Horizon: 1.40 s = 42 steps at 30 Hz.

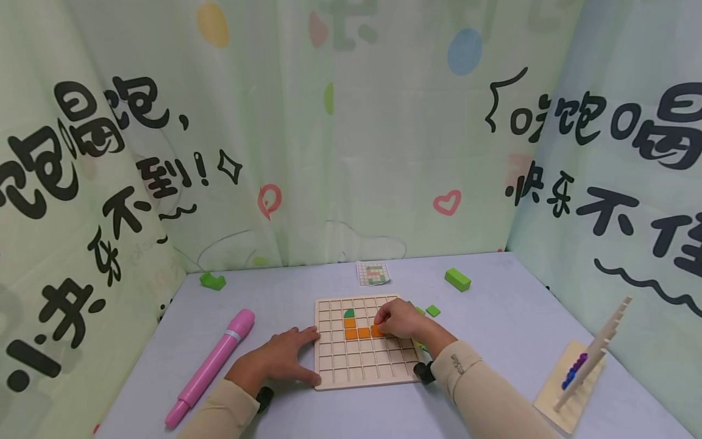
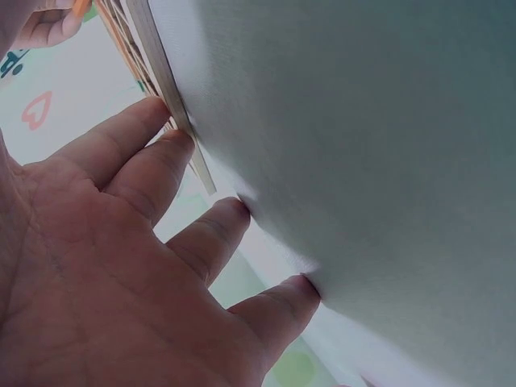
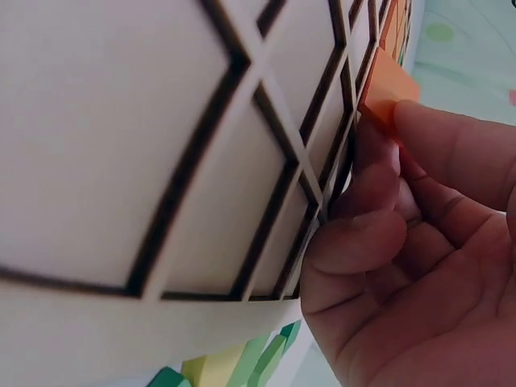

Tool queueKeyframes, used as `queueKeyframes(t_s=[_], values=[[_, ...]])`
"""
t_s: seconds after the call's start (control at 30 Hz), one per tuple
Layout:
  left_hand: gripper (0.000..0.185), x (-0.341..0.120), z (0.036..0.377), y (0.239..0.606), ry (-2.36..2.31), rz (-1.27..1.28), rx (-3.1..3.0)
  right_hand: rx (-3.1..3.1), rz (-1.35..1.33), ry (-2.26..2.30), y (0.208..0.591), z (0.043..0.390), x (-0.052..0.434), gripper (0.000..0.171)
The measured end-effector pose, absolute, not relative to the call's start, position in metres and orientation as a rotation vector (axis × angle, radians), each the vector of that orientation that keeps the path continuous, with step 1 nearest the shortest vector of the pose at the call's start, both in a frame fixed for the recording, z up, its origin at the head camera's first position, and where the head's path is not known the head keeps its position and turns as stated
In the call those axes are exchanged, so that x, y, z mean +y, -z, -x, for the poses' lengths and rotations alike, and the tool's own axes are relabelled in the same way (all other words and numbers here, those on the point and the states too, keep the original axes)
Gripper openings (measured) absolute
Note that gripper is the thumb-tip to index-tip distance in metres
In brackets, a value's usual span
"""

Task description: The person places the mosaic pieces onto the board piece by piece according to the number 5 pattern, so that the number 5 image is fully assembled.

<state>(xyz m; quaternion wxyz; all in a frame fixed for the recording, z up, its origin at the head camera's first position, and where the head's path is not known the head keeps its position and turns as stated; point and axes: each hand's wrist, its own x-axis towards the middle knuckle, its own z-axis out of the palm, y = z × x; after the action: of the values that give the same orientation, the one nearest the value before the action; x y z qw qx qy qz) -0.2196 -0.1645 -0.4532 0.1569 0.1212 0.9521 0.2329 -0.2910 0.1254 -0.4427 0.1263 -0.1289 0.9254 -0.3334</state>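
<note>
A wooden grid board (image 1: 362, 373) lies on the table in front of me. In its upper rows sit a green piece (image 1: 348, 313) and several orange square tiles (image 1: 357, 333). My right hand (image 1: 396, 319) rests over the board's right side and pinches an orange tile (image 3: 389, 87) at a grid cell; the right wrist view shows the fingertips (image 3: 419, 129) curled on that tile against the board (image 3: 145, 161). My left hand (image 1: 285, 358) lies flat on the table with straight fingers (image 2: 153, 165) touching the board's left edge (image 2: 165, 81).
A pink marker (image 1: 211, 366) lies left of the board. A pattern card (image 1: 373, 272), a green block (image 1: 457, 279), a small green tile (image 1: 433, 310) and a green piece (image 1: 212, 280) lie further back. A wooden rack with blue beads (image 1: 578, 378) stands at the right. Curtains enclose the table.
</note>
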Motion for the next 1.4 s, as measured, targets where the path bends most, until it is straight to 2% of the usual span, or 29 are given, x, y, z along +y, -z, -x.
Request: queueKeyframes(t_s=[0.33, 0.47, 0.7, 1.4], values=[[0.094, -0.164, 0.219, 0.453, -0.692, -0.349, 2.713, 2.803, 0.391, 0.777, 0.441, 0.29, 0.12, 0.005], [0.093, -0.163, 0.217, 0.451, -0.687, -0.354, 2.718, 2.786, 0.374, 0.817, 0.441, 0.29, 0.121, 0.001], [0.093, -0.165, 0.216, 0.451, -0.696, -0.366, 2.724, 2.775, 0.368, 0.939, 0.44, 0.291, 0.133, 0.009], [0.094, -0.166, 0.217, 0.451, -0.682, -0.345, 2.722, 2.827, -0.03, 1.062, 0.439, 0.311, 0.204, 0.026]])
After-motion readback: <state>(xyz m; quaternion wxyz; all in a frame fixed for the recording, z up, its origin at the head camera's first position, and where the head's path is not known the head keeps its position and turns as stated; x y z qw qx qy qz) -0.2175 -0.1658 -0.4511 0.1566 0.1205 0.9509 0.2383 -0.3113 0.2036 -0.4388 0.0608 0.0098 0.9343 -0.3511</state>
